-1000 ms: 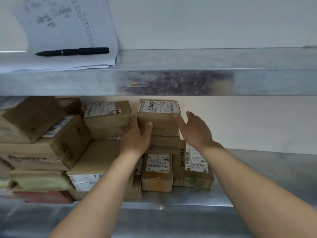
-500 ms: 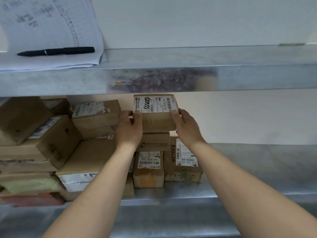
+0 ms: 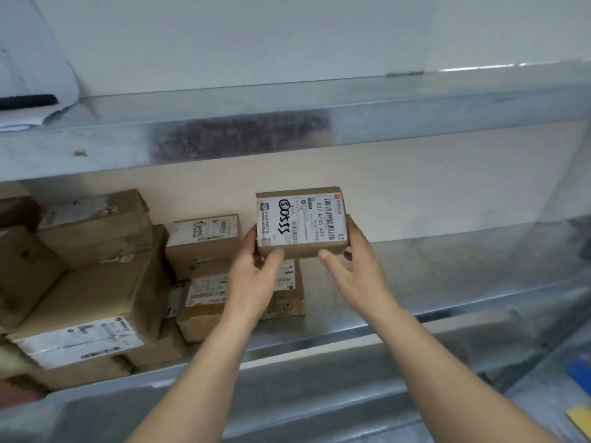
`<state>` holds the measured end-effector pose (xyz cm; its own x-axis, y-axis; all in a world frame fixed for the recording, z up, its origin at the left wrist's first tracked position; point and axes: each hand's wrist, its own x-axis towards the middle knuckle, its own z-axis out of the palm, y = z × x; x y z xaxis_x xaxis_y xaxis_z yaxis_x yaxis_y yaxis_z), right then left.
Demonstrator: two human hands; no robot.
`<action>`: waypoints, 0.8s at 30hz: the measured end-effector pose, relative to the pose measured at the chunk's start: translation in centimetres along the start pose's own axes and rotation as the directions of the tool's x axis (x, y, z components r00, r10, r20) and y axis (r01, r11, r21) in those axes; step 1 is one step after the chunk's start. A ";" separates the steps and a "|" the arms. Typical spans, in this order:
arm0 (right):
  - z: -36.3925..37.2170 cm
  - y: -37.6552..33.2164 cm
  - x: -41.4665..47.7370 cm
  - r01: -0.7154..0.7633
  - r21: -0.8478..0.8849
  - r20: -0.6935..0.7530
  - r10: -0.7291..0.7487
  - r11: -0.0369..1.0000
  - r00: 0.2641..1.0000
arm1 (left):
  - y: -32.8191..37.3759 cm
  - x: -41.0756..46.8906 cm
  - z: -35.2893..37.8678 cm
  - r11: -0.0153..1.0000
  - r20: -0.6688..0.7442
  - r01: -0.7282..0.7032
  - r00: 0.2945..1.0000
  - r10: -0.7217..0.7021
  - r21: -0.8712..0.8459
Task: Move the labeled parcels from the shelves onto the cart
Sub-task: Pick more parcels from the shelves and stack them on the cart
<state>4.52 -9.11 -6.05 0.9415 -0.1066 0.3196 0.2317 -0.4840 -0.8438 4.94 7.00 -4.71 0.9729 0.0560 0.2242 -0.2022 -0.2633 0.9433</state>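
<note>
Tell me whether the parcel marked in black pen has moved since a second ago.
Yes. The parcel sat on the stack; now the left hand and right hand hold it lifted off, up and right of the stack.

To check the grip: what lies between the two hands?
The labeled parcel, in the head view; the left hand grips its left edge, the right hand its right edge.

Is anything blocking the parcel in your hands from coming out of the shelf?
Nothing visible does. The parcel is gripped by the left hand and right hand, clear of the stacked boxes to its left and below the upper shelf edge. The cart cannot be made out, so the rest of the way cannot be judged.
</note>
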 end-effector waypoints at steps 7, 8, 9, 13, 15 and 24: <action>-6.8 4.0 -2.9 -0.110 -0.060 -0.129 0.102 0.992 0.986 | 1.2 -1.5 7.4 0.998 0.131 -0.062 0.990 0.057 0.031; -7.9 4.5 -3.4 -0.125 -0.066 -0.148 0.114 0.990 0.982 | 1.5 -1.8 8.6 0.997 0.154 -0.070 0.986 0.065 0.027; -8.7 4.8 -3.9 -0.129 -0.070 -0.161 0.116 0.989 0.980 | 1.6 -2.0 9.4 0.997 0.170 -0.073 0.983 0.068 0.025; -12.7 6.7 -6.0 -0.175 -0.110 -0.243 0.144 0.979 0.959 | 2.5 -3.3 13.8 0.994 0.229 -0.094 0.970 0.080 0.053; -14.6 7.9 -7.2 -0.219 -0.135 -0.287 0.174 0.966 0.942 | 2.8 -4.0 16.2 0.994 0.253 -0.100 0.964 0.087 0.039; -23.0 13.6 -12.9 -0.304 -0.243 -0.487 0.155 0.921 0.860 | 4.4 -7.6 27.1 0.995 0.446 -0.092 0.890 0.098 -0.036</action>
<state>-10.08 -34.36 -11.75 0.7263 -0.5894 0.3538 -0.1318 -0.6246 -0.7698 -0.32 -20.70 -8.90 0.8955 -0.4058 0.1829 -0.2945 -0.2321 0.9270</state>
